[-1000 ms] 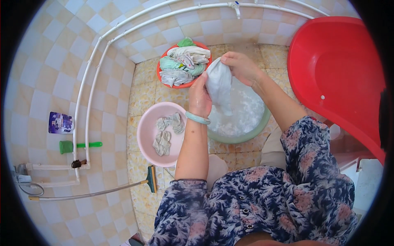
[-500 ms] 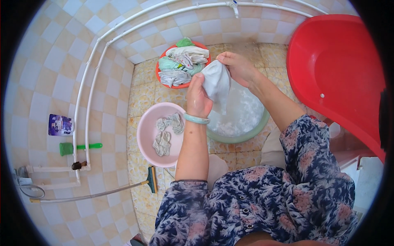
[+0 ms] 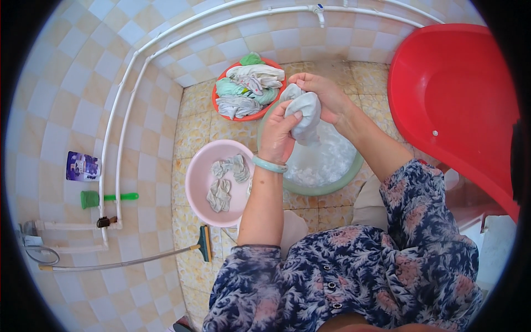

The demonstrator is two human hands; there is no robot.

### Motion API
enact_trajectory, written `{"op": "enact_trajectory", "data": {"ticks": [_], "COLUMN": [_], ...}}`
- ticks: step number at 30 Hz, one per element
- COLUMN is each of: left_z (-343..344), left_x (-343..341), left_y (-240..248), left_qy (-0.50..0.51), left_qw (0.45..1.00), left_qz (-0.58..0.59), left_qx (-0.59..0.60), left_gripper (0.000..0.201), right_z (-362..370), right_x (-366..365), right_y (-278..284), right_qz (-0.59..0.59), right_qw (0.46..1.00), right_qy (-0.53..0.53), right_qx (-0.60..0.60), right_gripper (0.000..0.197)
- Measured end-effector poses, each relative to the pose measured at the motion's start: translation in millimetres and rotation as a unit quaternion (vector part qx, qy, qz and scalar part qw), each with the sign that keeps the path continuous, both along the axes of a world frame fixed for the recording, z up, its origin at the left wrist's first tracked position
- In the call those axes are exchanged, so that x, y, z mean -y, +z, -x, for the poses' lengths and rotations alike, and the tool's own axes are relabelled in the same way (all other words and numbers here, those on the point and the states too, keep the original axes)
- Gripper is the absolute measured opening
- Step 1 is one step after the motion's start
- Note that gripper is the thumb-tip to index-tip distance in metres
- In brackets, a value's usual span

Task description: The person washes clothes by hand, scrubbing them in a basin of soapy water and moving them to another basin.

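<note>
Cloth (image 3: 305, 117), pale and bunched, held up by both hands over the near-left part of a green basin (image 3: 323, 191); gripped in the left hand (image 3: 276, 135) with thumb laid across the near face, fingers mostly hidden behind the folds; grasped in the right hand (image 3: 322, 97) along the farther side, with bent fingers and thumb close together near the upper edge; cannot tell how tightly on either side; on the left wrist, a pale green bangle (image 3: 270, 165); beneath the hands, inside the green basin, cloudy water (image 3: 326, 160) with white foam; just to the left, a pink basin (image 3: 197, 185) with a few crumpled pale cloths (image 3: 220, 193) lying apart from its rim; beyond, near the wall corner, an orange-red basin (image 3: 255, 116) heaped with white, grey and mint-green clothes (image 3: 251, 86); all three basins set on a floor (image 3: 192, 130) of yellowish patterned tiles; farther right, a large red tub (image 3: 451, 83) with a small round whitish spot low on its side; farther left, a squeegee (image 3: 205, 243) with a long pole slanting toward the wall; beside the white pipes (image 3: 123, 83), a green brush (image 3: 91, 198) and, above, a purple packet (image 3: 83, 166); at the far wall, a small tap (image 3: 320, 15) with a blue part.
</note>
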State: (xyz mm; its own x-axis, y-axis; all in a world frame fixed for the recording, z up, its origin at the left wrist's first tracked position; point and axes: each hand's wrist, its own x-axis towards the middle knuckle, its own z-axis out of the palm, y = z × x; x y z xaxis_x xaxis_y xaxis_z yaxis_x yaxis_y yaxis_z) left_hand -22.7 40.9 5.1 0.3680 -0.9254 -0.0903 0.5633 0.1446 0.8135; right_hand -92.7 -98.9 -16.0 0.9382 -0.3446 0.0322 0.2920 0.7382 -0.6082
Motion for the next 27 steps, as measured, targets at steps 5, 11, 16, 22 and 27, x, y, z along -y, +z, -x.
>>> {"op": "enact_trajectory", "data": {"ticks": [5,11,16,22,27], "left_z": [6.9,9.2,3.8,-10.3,-4.4], "left_x": [3.2,10.3,7.9,2.1,4.5], "left_y": [-3.1,-3.2,1.9,-18.1,-14.0], "left_qy": [0.097,0.233,0.196,0.223,0.231], "left_qw": [0.991,0.963,0.974,0.946,0.938], "left_qz": [-0.001,-0.024,-0.053,-0.12,-0.111], "left_qx": [0.095,0.134,0.1,0.201,0.233], "left_gripper": [0.022,0.021,0.016,0.016,0.014], "right_z": [6.4,5.0,10.2,17.5,13.0], "right_x": [1.0,-7.0,-1.3,2.3,0.1], "right_y": [0.8,10.5,14.8,20.0,-0.1], "right_qz": [0.007,-0.003,0.053,0.272,0.409], "right_qw": [0.999,0.999,0.998,0.959,0.905], "right_qy": [0.011,0.022,0.028,0.017,-0.002], "right_qx": [0.033,0.037,0.002,-0.082,-0.119], "right_gripper": [0.019,0.021,0.033,0.043,0.036]}}
